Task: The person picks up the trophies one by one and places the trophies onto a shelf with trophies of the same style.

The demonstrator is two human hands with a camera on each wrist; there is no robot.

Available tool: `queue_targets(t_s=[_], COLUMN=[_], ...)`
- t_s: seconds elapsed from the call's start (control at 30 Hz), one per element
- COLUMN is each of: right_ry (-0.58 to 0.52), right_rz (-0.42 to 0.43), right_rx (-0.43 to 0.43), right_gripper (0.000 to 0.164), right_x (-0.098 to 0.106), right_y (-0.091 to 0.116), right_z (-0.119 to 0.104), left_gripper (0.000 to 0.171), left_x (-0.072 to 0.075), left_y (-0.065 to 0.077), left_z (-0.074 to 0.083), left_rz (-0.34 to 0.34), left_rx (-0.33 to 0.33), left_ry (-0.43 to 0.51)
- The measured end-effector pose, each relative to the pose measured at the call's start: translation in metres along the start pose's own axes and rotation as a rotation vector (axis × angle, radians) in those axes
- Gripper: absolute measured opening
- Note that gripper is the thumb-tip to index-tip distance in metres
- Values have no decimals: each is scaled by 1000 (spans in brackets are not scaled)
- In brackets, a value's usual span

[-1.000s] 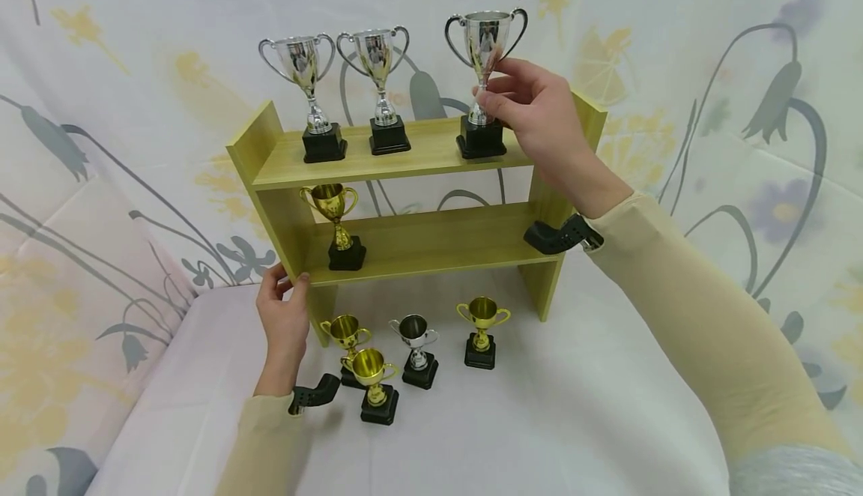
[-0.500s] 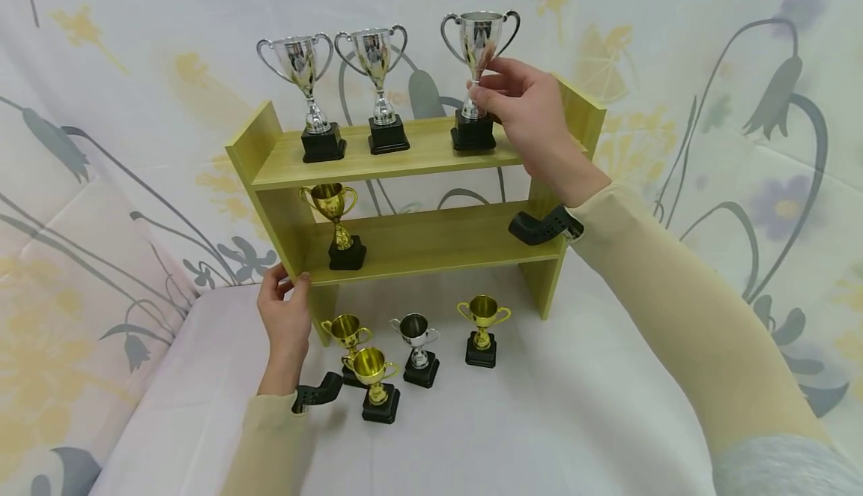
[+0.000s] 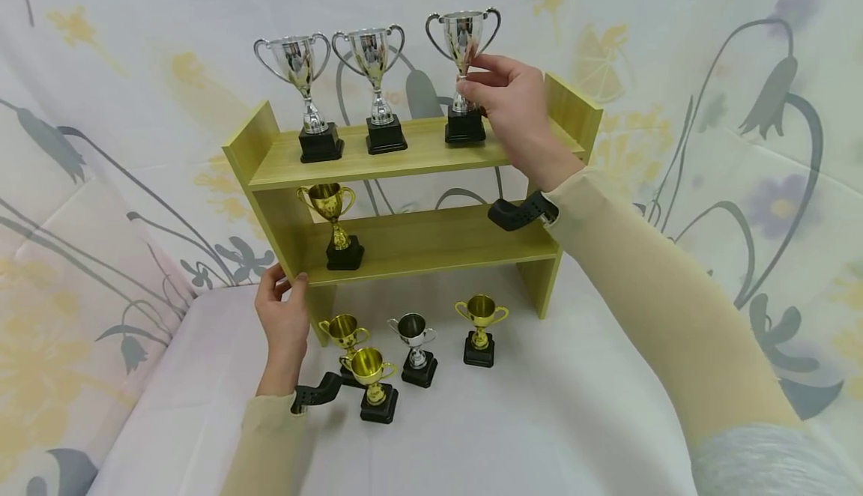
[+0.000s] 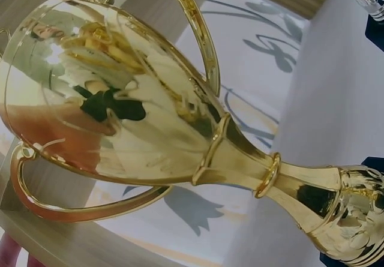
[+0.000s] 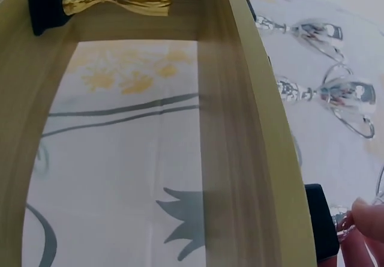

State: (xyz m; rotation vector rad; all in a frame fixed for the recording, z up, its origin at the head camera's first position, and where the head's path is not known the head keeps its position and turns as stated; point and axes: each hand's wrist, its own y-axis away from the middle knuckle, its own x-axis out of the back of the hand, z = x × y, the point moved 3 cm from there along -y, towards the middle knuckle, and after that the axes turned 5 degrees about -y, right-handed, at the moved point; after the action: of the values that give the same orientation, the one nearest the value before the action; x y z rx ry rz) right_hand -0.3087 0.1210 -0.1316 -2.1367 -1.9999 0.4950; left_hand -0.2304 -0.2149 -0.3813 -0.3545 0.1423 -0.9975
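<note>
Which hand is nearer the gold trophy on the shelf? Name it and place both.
Left. The left hand grips the shelf's side panel, just below and left of the gold trophy; the right hand holds a silver trophy farther up and right.

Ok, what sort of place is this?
Probably a staged tabletop set, though the wider room isn't visible: a floral backdrop, a white surface, and a two-tier shelf holding silver trophies and a gold trophy.
</note>
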Motion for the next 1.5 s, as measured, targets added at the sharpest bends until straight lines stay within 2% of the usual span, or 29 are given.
queue_targets(t_s=[0.27, 0.83, 1.13, 1.5], right_ry=[0, -15, -17, 17], right_rz=[34, 27, 10, 32], right_rx=[-37, -88, -61, -87], right_gripper=[39, 37, 35, 37], right_x=[-3, -14, -22, -22], right_y=[-5, -10, -8, -7], right_z=[5, 3, 4, 5], left_gripper=[32, 33, 32, 33], left_x=[-1, 0, -2, -1], left_y=[0, 1, 2, 1], left_z=[1, -1, -1, -2], left_rz=[0, 0, -3, -11], left_rx=[10, 31, 34, 26], left_ry=[9, -2, -5, -19])
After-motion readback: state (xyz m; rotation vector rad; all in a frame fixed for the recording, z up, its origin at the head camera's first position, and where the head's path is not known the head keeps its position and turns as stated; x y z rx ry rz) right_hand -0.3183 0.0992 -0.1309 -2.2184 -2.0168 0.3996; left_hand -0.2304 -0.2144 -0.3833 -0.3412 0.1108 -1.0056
